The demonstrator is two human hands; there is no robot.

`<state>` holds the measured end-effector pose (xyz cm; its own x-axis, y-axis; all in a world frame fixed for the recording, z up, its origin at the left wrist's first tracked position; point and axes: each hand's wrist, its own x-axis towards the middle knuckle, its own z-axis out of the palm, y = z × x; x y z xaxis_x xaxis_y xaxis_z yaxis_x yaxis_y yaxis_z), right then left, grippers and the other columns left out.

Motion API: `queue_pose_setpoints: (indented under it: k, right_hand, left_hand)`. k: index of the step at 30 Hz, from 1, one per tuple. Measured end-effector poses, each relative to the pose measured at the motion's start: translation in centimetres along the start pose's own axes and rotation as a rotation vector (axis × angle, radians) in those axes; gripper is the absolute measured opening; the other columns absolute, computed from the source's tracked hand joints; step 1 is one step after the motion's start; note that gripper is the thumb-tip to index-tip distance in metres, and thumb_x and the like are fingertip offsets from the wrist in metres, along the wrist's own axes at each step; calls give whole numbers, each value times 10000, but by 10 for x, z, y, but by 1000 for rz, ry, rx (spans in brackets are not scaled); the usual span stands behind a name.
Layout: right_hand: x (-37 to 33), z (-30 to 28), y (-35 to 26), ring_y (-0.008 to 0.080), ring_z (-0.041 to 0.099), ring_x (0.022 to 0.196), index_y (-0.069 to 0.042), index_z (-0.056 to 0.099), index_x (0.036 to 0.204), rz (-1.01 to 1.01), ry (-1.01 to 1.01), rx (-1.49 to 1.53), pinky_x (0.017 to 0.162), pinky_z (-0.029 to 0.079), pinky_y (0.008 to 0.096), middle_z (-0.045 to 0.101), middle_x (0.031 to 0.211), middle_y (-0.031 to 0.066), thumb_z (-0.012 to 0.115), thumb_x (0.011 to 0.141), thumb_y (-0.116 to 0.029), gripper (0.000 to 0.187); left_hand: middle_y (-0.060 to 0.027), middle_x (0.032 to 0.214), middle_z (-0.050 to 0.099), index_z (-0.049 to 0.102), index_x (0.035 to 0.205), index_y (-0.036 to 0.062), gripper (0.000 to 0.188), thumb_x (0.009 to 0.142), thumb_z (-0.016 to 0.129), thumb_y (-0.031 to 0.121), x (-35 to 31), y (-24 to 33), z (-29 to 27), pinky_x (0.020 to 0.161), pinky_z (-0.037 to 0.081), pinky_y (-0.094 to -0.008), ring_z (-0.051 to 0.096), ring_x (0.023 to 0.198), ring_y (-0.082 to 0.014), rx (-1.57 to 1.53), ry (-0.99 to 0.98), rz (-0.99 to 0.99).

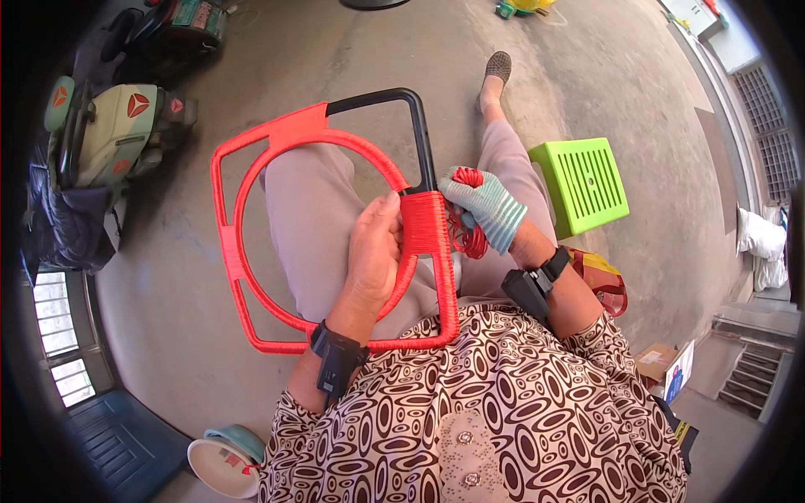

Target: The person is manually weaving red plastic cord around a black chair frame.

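Across my lap lies a squarish frame (276, 132) with a ring inside it, mostly wrapped in red cord. One corner of black tube (417, 126) at the far right is bare. My bare left hand (375, 251) is closed round the ring, right beside the wide wrapped band (423, 225) that joins ring and frame. On the other side of that band, my right hand (486, 201), in a striped glove, is closed round a bundle of red cord (475, 241). Loops of the cord hang below the fist.
A bright green plastic stool (589, 186) stands to the right of my leg, with a red and yellow bag (597, 277) nearer me. Scooters (117, 134) are parked at the left. Basins (220, 465) sit at the lower left, and a cardboard box (658, 360) at the lower right.
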<state>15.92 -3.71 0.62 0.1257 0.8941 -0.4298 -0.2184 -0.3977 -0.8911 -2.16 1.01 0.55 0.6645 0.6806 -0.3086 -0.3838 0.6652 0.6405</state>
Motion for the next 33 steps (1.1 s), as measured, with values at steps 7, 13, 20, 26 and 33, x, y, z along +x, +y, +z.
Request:
queue_pose_setpoints:
  k: [7,13,20,26,33]
  right_hand:
    - [2,2,1,59,449,525,-73,587,701,-35,51,-54,491,382,239,528,590,-18,641,860,-277,264]
    - [-9,15,-9,54,482,578,-29,631,785,-55,38,-135,534,418,244,579,649,-18,641,858,-273,255]
    - [-14,15,1,61,485,532,-46,609,770,-77,87,-164,485,416,264,551,610,-11,622,867,-284,257]
    - [2,24,16,93,452,395,-49,601,760,-104,174,-141,381,389,273,548,581,23,629,852,-294,264]
    - [-14,20,12,63,533,549,-44,644,832,-71,121,-47,492,445,239,617,670,15,629,857,-252,210]
  left_hand:
    - [-21,826,643,589,906,76,149,935,555,218,8,-8,-6,601,490,-223,585,640,-74,116,186,87]
    - [-48,925,642,601,987,39,147,930,546,163,2,-5,-8,697,513,-252,612,791,-112,273,148,37]
    - [-122,1135,590,550,1164,-35,367,990,375,237,-74,79,72,874,450,-305,561,1031,-170,533,-264,364]
    - [-121,1039,630,563,1091,-20,317,968,400,224,-103,124,96,852,470,-319,589,964,-174,511,-388,414]
    - [-112,991,633,563,1029,-5,260,951,425,201,-112,143,109,826,478,-312,590,911,-165,569,-447,488]
